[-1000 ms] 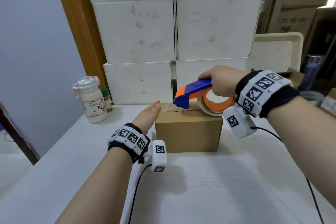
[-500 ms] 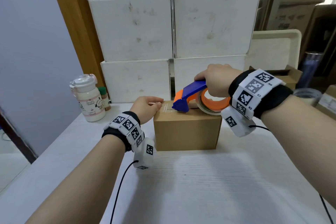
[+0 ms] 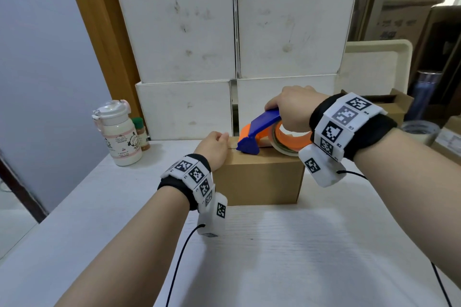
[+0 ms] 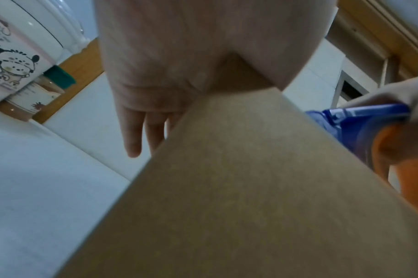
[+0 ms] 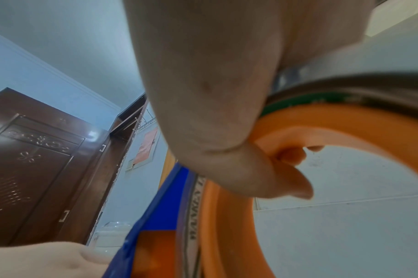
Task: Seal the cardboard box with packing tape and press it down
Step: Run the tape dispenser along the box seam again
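A small brown cardboard box [image 3: 259, 182] stands on the white table [image 3: 274, 257]. My left hand [image 3: 214, 147] clasps its top left edge, with the thumb on the lid and the fingers [image 4: 141, 131] running down the left side. My right hand [image 3: 291, 109] grips a blue and orange tape dispenser [image 3: 259, 127] that carries a roll of tape [image 3: 287, 149]. The dispenser's blue nose rests on the box top, just right of my left thumb. In the right wrist view my thumb [image 5: 238, 169] hooks inside the orange hub. The box top is mostly hidden by the dispenser.
A white drink bottle [image 3: 119, 137] and a small green-capped jar [image 3: 141, 134] stand at the left back. Stacked white boxes [image 3: 187, 40] form a wall right behind the box. At the right are a cream tray [image 3: 374, 65], an open carton [image 3: 396, 107] and another tape roll [image 3: 419, 129].
My left hand went from lying flat against the box's left side to clasping over its top left edge. The dispenser's nose came down onto the box top.
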Tool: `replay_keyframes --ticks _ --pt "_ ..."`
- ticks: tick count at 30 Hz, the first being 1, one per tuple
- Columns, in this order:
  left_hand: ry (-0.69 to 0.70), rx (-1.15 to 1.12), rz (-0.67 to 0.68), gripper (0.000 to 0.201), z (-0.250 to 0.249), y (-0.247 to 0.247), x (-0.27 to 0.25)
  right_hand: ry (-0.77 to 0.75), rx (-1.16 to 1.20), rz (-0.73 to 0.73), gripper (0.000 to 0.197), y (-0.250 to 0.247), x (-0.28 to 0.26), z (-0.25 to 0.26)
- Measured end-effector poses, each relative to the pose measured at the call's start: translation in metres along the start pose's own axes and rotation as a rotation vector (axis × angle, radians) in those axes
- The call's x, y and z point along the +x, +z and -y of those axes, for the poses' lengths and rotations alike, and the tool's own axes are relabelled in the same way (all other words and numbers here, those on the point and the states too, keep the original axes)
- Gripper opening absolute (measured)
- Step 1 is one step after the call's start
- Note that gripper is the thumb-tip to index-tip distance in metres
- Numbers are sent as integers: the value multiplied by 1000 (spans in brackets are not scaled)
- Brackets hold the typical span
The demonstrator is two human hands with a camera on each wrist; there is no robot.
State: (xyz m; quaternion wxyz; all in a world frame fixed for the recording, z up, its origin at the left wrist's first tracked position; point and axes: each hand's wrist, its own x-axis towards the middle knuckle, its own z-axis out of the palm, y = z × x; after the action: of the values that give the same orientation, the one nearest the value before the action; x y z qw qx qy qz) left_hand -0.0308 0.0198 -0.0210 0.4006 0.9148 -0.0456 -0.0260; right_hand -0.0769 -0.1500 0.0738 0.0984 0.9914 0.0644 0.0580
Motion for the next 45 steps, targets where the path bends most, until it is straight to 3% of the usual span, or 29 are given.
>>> replay_keyframes --ticks 9,13,20,28,33,45 --pt "-22 188 112 51 7 -16 13 -2 57 -29 44 0 3 0" --pt "17 329 31 47 4 -21 16 -13 42 -22 39 1 10 8" --pt "74 237 61 47 -1 -5 14 -1 36 -23 40 3 11 10" --pt "151 451 111 41 -3 -8 12 -44 37 -34 41 -1 3 8" --pt "115 504 189 44 7 -14 28 -34 68 -36 43 -4 -2 7" --pt "93 557 183 49 1 -17 15 6 110 -33 50 -3 -9 2"
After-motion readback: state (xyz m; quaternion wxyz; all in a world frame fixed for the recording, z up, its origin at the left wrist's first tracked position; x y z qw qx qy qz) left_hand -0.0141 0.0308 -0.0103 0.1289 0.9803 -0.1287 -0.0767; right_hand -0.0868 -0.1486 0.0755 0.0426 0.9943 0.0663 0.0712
